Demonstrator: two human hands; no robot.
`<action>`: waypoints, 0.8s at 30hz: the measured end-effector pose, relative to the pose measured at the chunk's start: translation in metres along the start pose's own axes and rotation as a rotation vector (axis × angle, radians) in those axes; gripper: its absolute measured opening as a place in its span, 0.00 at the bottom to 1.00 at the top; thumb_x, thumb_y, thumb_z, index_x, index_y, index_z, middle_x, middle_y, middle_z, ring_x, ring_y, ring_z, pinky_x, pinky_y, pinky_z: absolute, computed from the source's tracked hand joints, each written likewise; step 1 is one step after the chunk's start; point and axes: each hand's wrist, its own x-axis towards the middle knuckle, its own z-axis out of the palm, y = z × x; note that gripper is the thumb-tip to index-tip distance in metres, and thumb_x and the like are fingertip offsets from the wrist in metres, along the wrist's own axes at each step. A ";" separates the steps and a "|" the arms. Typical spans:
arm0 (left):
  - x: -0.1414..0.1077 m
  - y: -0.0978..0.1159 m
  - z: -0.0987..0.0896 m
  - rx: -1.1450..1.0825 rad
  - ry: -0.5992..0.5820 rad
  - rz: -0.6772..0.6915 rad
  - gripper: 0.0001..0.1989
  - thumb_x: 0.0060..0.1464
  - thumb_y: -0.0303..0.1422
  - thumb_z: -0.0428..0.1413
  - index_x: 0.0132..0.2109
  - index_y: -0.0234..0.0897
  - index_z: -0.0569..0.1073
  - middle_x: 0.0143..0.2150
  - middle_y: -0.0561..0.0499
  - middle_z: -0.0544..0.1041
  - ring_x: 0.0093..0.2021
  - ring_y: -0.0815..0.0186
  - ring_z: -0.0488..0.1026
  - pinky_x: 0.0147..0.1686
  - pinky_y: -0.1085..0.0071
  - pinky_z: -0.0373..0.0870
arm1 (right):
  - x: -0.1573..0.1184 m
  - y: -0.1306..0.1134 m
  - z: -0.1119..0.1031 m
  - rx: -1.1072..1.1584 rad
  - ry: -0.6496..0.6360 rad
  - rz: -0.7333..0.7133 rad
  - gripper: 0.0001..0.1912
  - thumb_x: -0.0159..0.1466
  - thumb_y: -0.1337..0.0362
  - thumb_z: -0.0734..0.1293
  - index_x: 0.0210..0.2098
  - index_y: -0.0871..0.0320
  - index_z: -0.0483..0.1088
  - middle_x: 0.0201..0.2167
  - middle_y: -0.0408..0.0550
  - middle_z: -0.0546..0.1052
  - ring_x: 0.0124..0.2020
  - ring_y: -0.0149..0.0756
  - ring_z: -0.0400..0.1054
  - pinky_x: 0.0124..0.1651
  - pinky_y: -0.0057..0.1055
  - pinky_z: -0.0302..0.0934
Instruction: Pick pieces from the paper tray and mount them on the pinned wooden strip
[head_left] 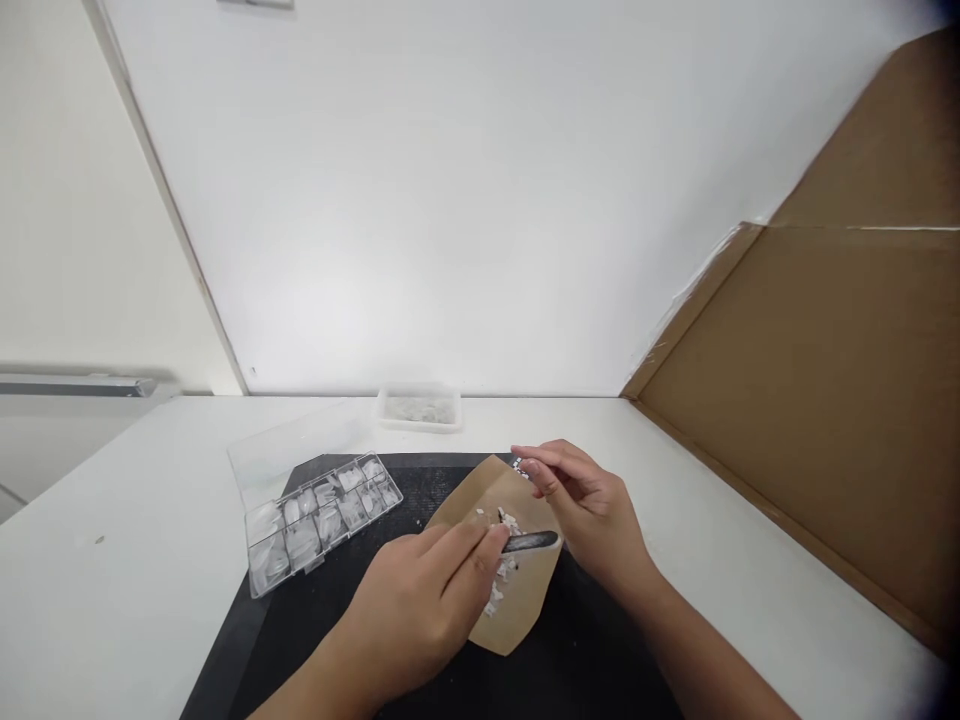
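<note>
My left hand (431, 605) is closed, with thumb and forefinger pinching a slim dark strip with a pale rounded end, which looks like a nail file (531, 541). It points to the right over a sheet of brown paper (517, 630). Small white scraps (495, 598) are scattered on the paper, partly hidden by my left fingers. Near the paper's upper right edge, my right hand (589, 510) is raised with its fingers loosely bent; I see nothing held in it.
A clear compartment box (306, 568) holding what look like clear nail tips lies at left, lid raised. Behind is a small white tray (420, 425) of pale pieces. Under the paper lies a black mat (300, 650). A cardboard panel (825, 400) stands at right.
</note>
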 end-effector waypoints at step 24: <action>0.002 -0.003 -0.005 -0.081 0.058 0.035 0.16 0.72 0.26 0.47 0.62 0.29 0.69 0.46 0.42 0.83 0.41 0.61 0.82 0.36 0.67 0.80 | 0.098 -0.030 0.132 -0.168 -1.020 -0.544 0.09 0.65 0.70 0.72 0.37 0.50 0.84 0.38 0.45 0.84 0.40 0.38 0.76 0.43 0.32 0.66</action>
